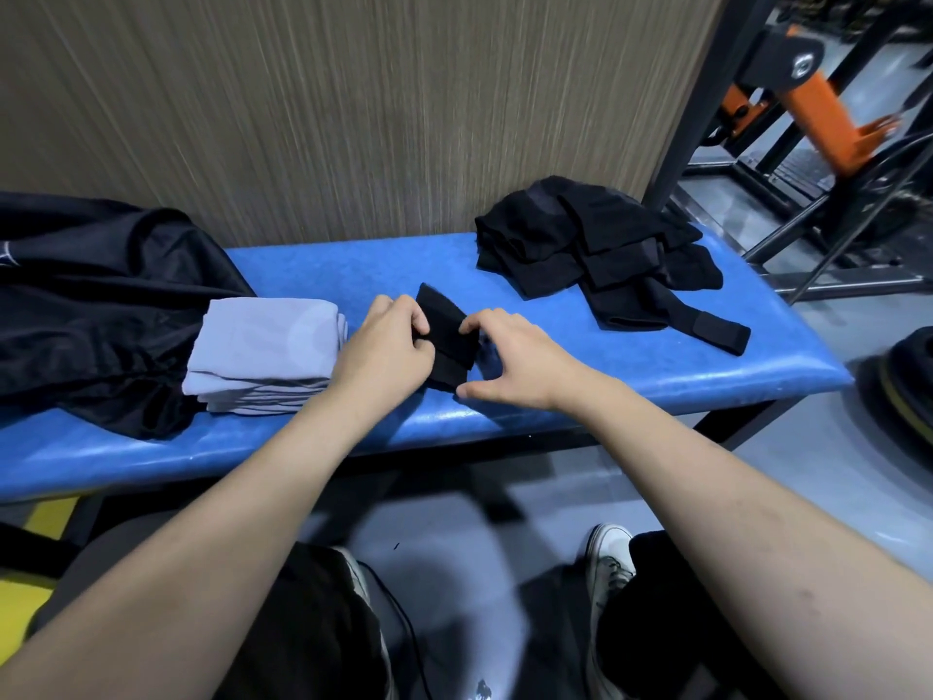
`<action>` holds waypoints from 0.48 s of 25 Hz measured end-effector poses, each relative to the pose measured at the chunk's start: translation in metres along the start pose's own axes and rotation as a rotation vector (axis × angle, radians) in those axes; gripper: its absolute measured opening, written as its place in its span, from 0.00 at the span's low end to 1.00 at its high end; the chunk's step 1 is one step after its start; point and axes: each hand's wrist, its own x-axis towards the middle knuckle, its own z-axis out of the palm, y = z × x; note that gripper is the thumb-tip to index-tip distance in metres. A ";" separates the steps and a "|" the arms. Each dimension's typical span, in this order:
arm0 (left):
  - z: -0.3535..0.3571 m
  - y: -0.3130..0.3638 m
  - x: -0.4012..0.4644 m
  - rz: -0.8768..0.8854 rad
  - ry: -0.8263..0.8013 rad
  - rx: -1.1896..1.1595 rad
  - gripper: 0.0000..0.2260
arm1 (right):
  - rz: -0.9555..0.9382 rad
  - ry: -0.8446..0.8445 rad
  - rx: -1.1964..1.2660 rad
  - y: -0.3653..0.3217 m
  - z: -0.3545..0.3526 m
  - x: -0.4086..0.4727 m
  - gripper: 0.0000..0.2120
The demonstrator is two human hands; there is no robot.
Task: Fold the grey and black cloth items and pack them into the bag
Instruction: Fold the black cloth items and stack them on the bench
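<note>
1. Small folded black cloth piece [447, 341] lies mid-bench on the blue padded vinyl bench top [313, 270]. Its long axis runs from the far-left corner to the near-right one, the narrow far end pointing toward the wall.
2. Left hand [386, 346]: fingers curled in, thumb and fingertips pinching the left edge of the black piece.
3. Right hand [510, 353]: index finger bent onto the top of the piece, thumb at its near-right corner, the other fingers loosely curled; the cloth is nipped between thumb and index.
4. Stack of folded pale grey cloth items [262, 356] sits just left of the left hand, folds facing the near edge, long side running across the bench.
5. Black fabric bag with a drawstring mouth [96, 305] lies slumped at the left end, touching the grey stack.
6. Loose pile of unfolded black cloth items [595, 250] sits at the far right end, well apart from the hands; one strap-like end trails toward the near-right corner.
7. Wood-grain panel wall [353, 103] stands behind the bench.
8. Grey floor [454, 573] below; orange and black gym machine frame [808, 108] at the upper right.
9. The person's white sneaker [608, 563] and dark trousers are at the bottom.
</note>
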 end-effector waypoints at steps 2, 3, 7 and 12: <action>-0.002 -0.006 -0.003 -0.012 -0.035 0.178 0.03 | -0.033 -0.013 -0.108 -0.002 0.005 0.003 0.32; -0.001 -0.009 -0.003 -0.017 -0.076 0.231 0.03 | -0.041 -0.019 -0.131 -0.003 0.007 0.004 0.31; 0.006 -0.013 -0.005 0.056 -0.120 0.274 0.04 | -0.031 -0.038 -0.126 0.000 0.003 0.008 0.29; 0.010 -0.009 -0.006 0.211 -0.043 0.293 0.12 | -0.008 -0.032 -0.061 0.009 -0.007 0.007 0.24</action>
